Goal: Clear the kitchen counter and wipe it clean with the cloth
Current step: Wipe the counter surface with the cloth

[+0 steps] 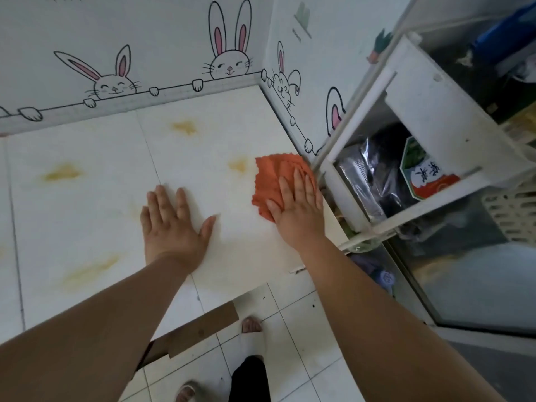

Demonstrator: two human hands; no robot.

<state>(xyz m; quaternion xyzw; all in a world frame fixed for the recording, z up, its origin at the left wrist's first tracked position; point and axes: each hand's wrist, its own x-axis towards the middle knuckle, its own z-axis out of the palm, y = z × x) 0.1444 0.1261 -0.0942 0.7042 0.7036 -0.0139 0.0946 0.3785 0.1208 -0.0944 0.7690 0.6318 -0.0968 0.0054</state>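
A: Start with the biggest thing. Why is the counter (95,181) bare?

B: By the look of it the clearing is done; nothing stands on it across the left and middle of the frame. What remains are yellowish stains (61,173), several of them, from upper middle down to lower left, so I'd judge the wiping is only partly through.

A: And the white rack (429,132) on the right?

B: It stands just beside the counter's right edge, with packets stowed in it. I'd guess it serves as storage off the work surface, though I can't say anything came from the counter.

A: The hands?

B: The left hand (171,227) lies flat and open on the bare counter at centre frame, fingers spread, holding nothing. That reads as a brace while the person leans in. The right hand (295,210) is also open, palm down, pressing on the cloth (272,178) rather than gripping it, which spreads pressure for wiping.

A: Where is the cloth exactly?

B: Orange, right of centre, near the counter's right edge, just beside one stain. Likely that stain is the next target.

A: Any writing?

B: A packet (426,172) in the rack has characters on a white, green and orange label, too blurred for me to read. The wall (174,39) shows rabbit drawings; a small line of print at upper right is illegible.
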